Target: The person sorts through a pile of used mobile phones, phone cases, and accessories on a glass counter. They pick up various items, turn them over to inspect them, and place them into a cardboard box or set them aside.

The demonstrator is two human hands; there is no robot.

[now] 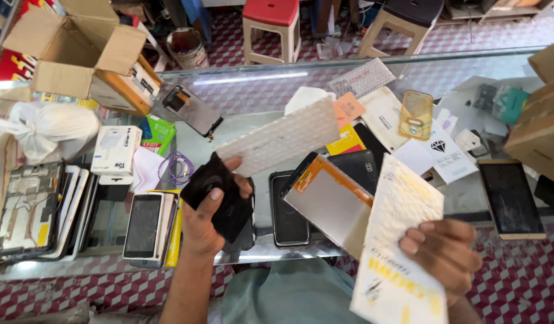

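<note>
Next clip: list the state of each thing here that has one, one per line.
Left hand: closed on black cloth.
Right hand: closed on bubble-wrap pouch and screen panel.
Cardboard box: flaps open.
White bag: tied shut.
Gold phone: face up, dark.

Two plastic stools stand beyond the worktop (pixel 241 90): one red stool (pixel 271 24), one dark-topped stool (pixel 403 21). One open cardboard box (pixel 73 51), one white tied bag (pixel 46 129), one white charger box (pixel 115 150), one yellow phone case (pixel 416 114), one gold-framed phone (pixel 511 198), one metal tin (pixel 188 48).
</note>
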